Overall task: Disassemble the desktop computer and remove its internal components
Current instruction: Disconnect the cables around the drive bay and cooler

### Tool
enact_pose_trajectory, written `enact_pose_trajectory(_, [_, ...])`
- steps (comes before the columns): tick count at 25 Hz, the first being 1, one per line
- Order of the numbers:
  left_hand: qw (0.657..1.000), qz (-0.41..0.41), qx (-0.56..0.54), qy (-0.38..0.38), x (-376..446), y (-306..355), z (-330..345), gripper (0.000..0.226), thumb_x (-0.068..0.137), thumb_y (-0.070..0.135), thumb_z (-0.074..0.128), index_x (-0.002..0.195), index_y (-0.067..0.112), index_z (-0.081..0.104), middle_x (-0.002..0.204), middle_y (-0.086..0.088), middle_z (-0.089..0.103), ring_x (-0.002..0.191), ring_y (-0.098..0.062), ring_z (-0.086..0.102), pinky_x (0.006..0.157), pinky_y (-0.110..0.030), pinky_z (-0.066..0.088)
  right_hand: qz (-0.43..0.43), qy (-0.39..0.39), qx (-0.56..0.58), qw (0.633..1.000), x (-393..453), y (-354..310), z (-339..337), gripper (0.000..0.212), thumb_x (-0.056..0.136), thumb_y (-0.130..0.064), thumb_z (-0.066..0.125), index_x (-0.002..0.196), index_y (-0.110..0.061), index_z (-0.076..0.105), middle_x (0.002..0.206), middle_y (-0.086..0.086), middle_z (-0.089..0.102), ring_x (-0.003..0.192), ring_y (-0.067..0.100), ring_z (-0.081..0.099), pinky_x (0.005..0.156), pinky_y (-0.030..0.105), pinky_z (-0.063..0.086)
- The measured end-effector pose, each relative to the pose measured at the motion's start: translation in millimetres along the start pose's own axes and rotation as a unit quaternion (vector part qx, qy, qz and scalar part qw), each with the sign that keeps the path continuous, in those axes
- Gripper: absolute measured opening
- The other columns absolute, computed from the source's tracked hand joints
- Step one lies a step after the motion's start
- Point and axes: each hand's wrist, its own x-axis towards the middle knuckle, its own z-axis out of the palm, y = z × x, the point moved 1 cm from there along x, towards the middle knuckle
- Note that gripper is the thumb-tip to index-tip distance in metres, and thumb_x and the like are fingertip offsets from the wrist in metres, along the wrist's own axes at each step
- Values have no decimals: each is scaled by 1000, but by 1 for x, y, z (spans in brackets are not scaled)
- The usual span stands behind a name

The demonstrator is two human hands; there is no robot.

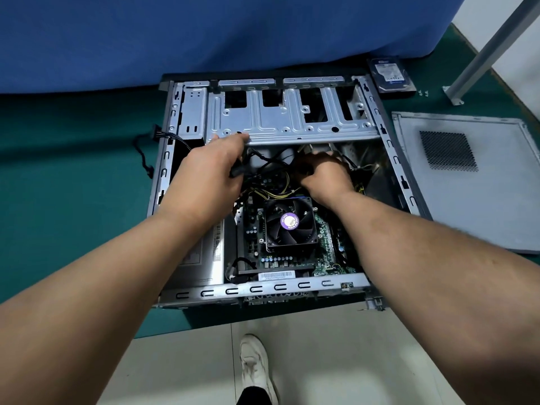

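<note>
An open desktop case (pixel 388 159) lies on its side on a green mat. Inside sit a green motherboard (pixel 324 252), a black CPU fan (pixel 290 226) with a purple label, and a silver power supply (pixel 204 258) at the left. A silver drive cage (pixel 292 118) spans the far end. My left hand (pixel 210 168) reaches under the cage's edge and grips a bundle of black cables (pixel 263 162). My right hand (pixel 324 173) is curled among the cables to the right of it; its fingertips are hidden.
The removed grey side panel (pixel 467 182) lies right of the case. A hard drive (pixel 390 77) and loose screws (pixel 423 92) lie at the far right. A black cable (pixel 143 159) hangs out on the left. A blue cloth is behind, a shoe (pixel 252 366) below.
</note>
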Motion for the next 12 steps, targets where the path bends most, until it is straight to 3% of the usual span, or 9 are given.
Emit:
enact_pose_trajectory(3, [1000, -9, 6, 2, 0, 1, 0, 48, 95, 4, 55, 142, 18, 56, 136, -9, 65, 126, -31, 60, 105, -42, 50, -11, -3, -16, 1000, -2, -3, 1, 34, 93, -31, 68, 126, -35, 70, 126, 6, 67, 114, 32, 62, 99, 34, 52])
enact_pose_trajectory(8, [1000, -2, 17, 6, 0, 2, -2, 34, 95, 7, 57, 128, 14, 62, 136, -6, 65, 121, -33, 63, 100, -46, 53, -6, 14, -36, 999, -3, -5, 3, 35, 93, -21, 67, 125, -35, 69, 128, 8, 56, 116, 34, 56, 89, 26, 41])
enact_pose_trajectory(12, [1000, 3, 20, 9, 0, 1, -1, 27, 95, 6, 58, 121, 10, 62, 137, -6, 65, 120, -34, 63, 99, -48, 53, -3, 12, -35, 999, -3, -8, 3, 39, 93, -19, 67, 130, -27, 65, 135, 9, 51, 123, 33, 54, 99, 28, 45])
